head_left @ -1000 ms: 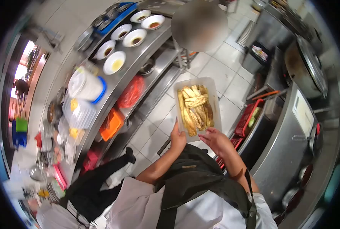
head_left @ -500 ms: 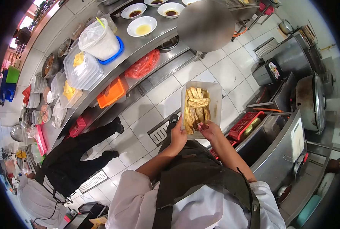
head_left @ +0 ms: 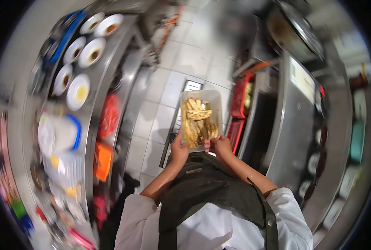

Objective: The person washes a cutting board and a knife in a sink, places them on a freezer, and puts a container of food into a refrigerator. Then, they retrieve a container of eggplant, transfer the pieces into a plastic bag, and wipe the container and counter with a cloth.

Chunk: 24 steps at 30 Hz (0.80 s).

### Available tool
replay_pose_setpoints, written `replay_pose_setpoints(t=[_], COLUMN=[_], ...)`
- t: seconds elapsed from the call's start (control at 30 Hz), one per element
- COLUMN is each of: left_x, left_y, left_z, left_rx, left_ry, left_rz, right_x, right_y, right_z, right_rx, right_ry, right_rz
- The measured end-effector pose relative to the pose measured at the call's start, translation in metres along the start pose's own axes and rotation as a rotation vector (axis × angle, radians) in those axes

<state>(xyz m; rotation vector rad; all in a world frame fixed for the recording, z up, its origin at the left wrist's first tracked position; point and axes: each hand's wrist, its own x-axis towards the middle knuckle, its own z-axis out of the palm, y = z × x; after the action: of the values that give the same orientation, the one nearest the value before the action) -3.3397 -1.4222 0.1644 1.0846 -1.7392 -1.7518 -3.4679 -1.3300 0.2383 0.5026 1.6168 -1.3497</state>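
A translucent plastic container point(head_left: 216, 104) sits in front of my body above the floor. Long yellow-brown strips of food point(head_left: 192, 125) lie in it lengthwise, with one piece point(head_left: 199, 114) across the top; they resemble peeled, cooked eggplant. My left hand point(head_left: 180, 149) grips the container's near left side, its fingers partly hidden behind the wall. At the near right corner, my right hand point(head_left: 219, 148) is closed with curled fingers beside the strip ends. Whether it pinches a strip or the rim cannot be made out.
On the left, a steel counter point(head_left: 106, 62) bears several white bowls with dark or yellow liquid point(head_left: 78, 92) and a white tub point(head_left: 57, 134). An orange bin point(head_left: 103, 161) and red bag point(head_left: 109, 116) are below. Red crates point(head_left: 239, 100) and a steel unit point(head_left: 291, 112) stand right.
My view has swung to the right, blurring the surroundings, and the counter now runs along the left. My right hand has curled closer at the container's corner. The other person has mostly left view.
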Motion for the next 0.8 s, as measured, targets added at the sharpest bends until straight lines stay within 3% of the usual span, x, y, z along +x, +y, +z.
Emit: replay_pose_setpoints(t=[0.03,0.1,0.13,0.17,0.2,0.23,0.27,0.3,0.47,0.5,0.8], left_x=[0.007,0.028,0.039,0.048,0.056,0.078,0.082,0.078,0.086,0.062,-0.062], left_y=[0.021,0.017,-0.015,-0.008,0.001,-0.042,-0.035,0.001,0.039,0.061,0.135], left_z=[0.000,0.005,0.010,0.014,0.014,0.010,0.013,0.015,0.016,0.035,0.074], left_rx=[-0.010,0.172,0.145,0.024,-0.052,-0.101,0.033,0.085,0.147,0.198,0.231], left_ry=[-0.075,-0.215,-0.283,-0.425,-0.488,-0.558,-0.578,-0.635,-0.892,-0.892,-1.078], left_rz=[-0.061,0.058,0.129,0.105,-0.176,-0.204,-0.165,-0.283,-0.456,-0.477,-0.450], right_x=[-0.014,-0.042,-0.056,-0.071,-0.088,-0.106,-0.123,-0.141,-0.239,-0.263,-0.423], right_y=[-0.004,-0.013,-0.012,-0.010,-0.011,-0.009,-0.001,0.009,0.054,0.071,0.227], right_z=[-0.007,-0.024,-0.035,-0.043,-0.050,-0.055,-0.064,-0.063,-0.086,-0.123,-0.227], right_rx=[0.023,0.103,0.167,0.239,0.294,0.346,0.429,0.489,0.738,0.815,1.036], right_ry=[-0.008,0.012,-0.017,-0.033,-0.030,-0.037,-0.035,-0.045,0.222,0.268,0.963], right_rz=[0.015,0.007,0.011,0.001,-0.026,-0.046,-0.131,-0.214,-0.492,-0.540,-0.808])
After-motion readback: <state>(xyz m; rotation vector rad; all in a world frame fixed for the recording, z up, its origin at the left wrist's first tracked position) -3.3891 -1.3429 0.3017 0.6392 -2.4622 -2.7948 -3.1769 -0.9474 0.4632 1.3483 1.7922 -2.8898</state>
